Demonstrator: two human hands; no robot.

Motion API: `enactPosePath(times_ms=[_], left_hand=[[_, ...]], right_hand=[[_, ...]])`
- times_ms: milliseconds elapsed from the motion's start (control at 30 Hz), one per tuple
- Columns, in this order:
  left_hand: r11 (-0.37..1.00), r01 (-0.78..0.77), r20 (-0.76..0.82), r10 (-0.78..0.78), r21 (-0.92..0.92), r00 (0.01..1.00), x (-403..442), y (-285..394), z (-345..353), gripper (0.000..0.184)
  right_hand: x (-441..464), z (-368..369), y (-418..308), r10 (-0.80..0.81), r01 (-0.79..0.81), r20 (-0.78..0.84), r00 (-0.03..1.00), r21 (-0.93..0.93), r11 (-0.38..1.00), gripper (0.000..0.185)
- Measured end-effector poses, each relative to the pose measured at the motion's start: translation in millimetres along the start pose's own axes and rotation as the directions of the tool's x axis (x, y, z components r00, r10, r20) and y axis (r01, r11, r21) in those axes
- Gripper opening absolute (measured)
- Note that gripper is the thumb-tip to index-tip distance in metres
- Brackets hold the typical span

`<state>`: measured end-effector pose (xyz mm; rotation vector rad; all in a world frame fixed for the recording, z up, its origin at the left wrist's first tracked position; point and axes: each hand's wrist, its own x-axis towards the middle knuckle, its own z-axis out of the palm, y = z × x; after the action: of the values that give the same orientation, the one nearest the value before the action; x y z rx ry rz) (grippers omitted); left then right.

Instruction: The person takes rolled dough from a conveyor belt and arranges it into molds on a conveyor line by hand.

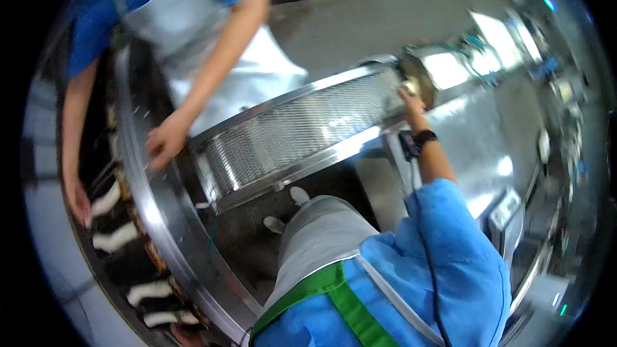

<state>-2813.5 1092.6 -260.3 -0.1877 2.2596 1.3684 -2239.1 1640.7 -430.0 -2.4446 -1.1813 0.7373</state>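
My right hand, with a dark band on the wrist, reaches to the far end of the mesh conveyor belt. Its fingers are closed around a small pale lump, too blurred to name, beside a rounded metal opening. At the bottom left edge, part of what looks like my left hand shows near the dark curved conveyor; its fingers are hidden. Close to it lie pale elongated pieces, like dough strips, on that dark conveyor.
Across the belt, a co-worker in a blue shirt and white apron has one hand over the curved metal rail and the other hand at a pale strip. A steel table and a control box stand right.
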Motion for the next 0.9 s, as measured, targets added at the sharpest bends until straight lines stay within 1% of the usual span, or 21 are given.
enactPosePath(times_ms=[33,67,100,167,200,233,300,333,367,433,467,533,600,667,700,733,767,800,833,867,900], left_hand=[[1.000,-0.009,0.007,0.009,0.001,1.000,-9,-3,-6,0.042],[1.000,-0.016,0.022,0.017,-0.014,1.000,-18,-5,-7,0.042],[0.999,-0.020,0.026,0.021,-0.032,0.999,-30,-8,-10,0.042],[0.994,0.012,0.055,-0.006,-0.107,0.998,-29,-10,-11,0.042],[0.987,0.047,0.033,-0.042,-0.152,0.999,-23,-16,-16,0.042],[0.982,0.080,-0.008,-0.083,-0.168,0.997,-16,-22,-22,0.042],[0.978,0.162,-0.160,-0.182,-0.131,0.970,9,-47,-41,0.041],[0.972,0.229,-0.230,-0.236,-0.058,0.944,24,-54,-46,0.039],[0.970,0.230,-0.232,-0.241,-0.076,0.942,20,-57,-52,0.039],[0.934,0.325,-0.195,-0.349,-0.146,0.916,20,-47,-53,0.038],[0.934,0.322,-0.192,-0.348,-0.154,0.918,17,-44,-55,0.038],[0.963,0.256,-0.223,-0.269,-0.087,0.937,-3,-46,-58,0.037],[0.966,0.254,-0.190,-0.260,-0.059,0.947,13,-75,-73,0.033],[1.000,0.025,-0.119,-0.024,0.006,0.993,27,-112,-89,0.027],[0.682,-0.521,0.020,0.598,0.513,0.802,-4,-79,-76,0.022],[0.680,-0.529,0.020,0.604,0.508,0.796,-10,-59,-72,0.022],[0.846,-0.406,-0.064,0.453,0.346,0.889,-12,-49,-69,0.020],[0.910,-0.329,-0.099,0.362,0.253,0.927,-13,-42,-66,0.020],[0.957,-0.247,-0.132,0.267,0.153,0.955,-15,-34,-64,0.019],[0.998,-0.023,-0.176,0.033,0.059,0.984,-14,-25,-63,0.025],[0.979,0.196,-0.194,-0.202,-0.048,0.960,-13,-21,-67,0.032]], right_hand=[[-8,2,-9,-0.145,0.109,0.108,0.983,0.286,0.952,0.049],[-16,2,-18,-0.281,0.129,0.210,0.937,0.538,0.833,0.037],[-13,9,-18,-0.353,0.155,0.259,0.899,0.565,0.810,0.037],[0,-2,9,-0.338,0.235,0.233,0.912,0.378,0.895,0.037],[7,-6,16,-0.321,0.249,0.226,0.920,0.296,0.922,0.037],[14,-11,26,-0.303,0.253,0.218,0.928,0.227,0.940,0.037],[14,-25,36,-0.273,0.249,0.211,0.938,0.133,0.959,0.037],[12,-38,42,-0.265,0.248,0.204,0.942,0.103,0.963,0.037],[8,-48,47,-0.264,0.251,0.201,0.943,0.088,0.964,0.037],[0,-72,53,-0.268,0.257,0.191,0.944,0.081,0.963,0.037],[-8,-81,51,-0.276,0.264,0.193,0.942,0.085,0.961,0.037],[-13,-97,52,-0.289,0.274,0.212,0.933,0.102,0.956,0.037],[-37,-115,41,-0.326,0.303,0.241,0.914,0.128,0.944,0.037],[-66,-130,23,-0.375,0.344,0.269,0.887,0.155,0.926,0.037],[-80,-134,13,-0.410,0.379,0.283,0.867,0.158,0.912,0.037],[-92,-136,4,-0.453,0.427,0.305,0.838,0.150,0.892,0.037],[-103,-138,-10,-0.538,0.542,0.328,0.776,0.088,0.836,0.037],[-111,-141,-21,-0.599,0.622,0.357,0.716,0.063,0.781,0.037],[-153,-134,-56,-0.649,0.674,0.385,0.657,0.087,0.734,0.037],[-196,-128,-86,-0.555,0.207,0.402,0.728,0.643,0.737,0.036],[-238,-124,-116,-0.610,0.105,0.450,0.652,0.744,0.660,0.038]])
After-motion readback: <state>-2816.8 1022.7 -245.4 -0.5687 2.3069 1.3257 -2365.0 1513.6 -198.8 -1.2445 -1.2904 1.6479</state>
